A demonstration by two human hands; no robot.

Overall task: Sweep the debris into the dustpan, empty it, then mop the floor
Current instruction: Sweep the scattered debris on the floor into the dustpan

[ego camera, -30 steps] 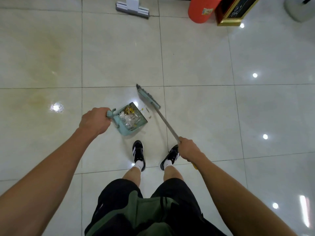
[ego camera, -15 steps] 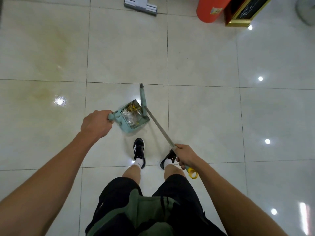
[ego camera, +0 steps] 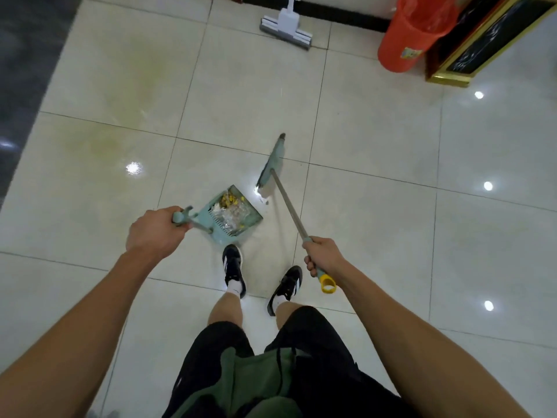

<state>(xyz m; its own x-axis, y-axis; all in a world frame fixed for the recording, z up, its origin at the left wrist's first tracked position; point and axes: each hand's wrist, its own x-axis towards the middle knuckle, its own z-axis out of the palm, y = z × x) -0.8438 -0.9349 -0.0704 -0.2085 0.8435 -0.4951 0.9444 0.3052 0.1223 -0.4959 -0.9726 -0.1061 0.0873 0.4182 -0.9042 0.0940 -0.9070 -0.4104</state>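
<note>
My left hand [ego camera: 155, 233] grips the handle of a teal dustpan [ego camera: 232, 217], which sits low over the tiles just ahead of my feet. The pan holds debris [ego camera: 230, 208]: clear plastic wrap and yellow bits. My right hand [ego camera: 324, 256] is closed around the broom's handle near its yellow end cap. The teal broom head [ego camera: 271, 164] rests on the floor a little to the right of and beyond the pan, apart from it. A tiny speck [ego camera: 266, 203] lies between pan and broom.
A white mop head [ego camera: 284, 33] lies on the tiles by the far wall. An orange bin [ego camera: 419, 31] with a liner stands at the far right, beside a gold-framed dark board [ego camera: 482, 46]. A dark floor strip [ego camera: 24, 55] borders the left.
The broom head has swung away from the dustpan's mouth to the right and forward. My view has tipped up, showing more of the mop and orange bin.
</note>
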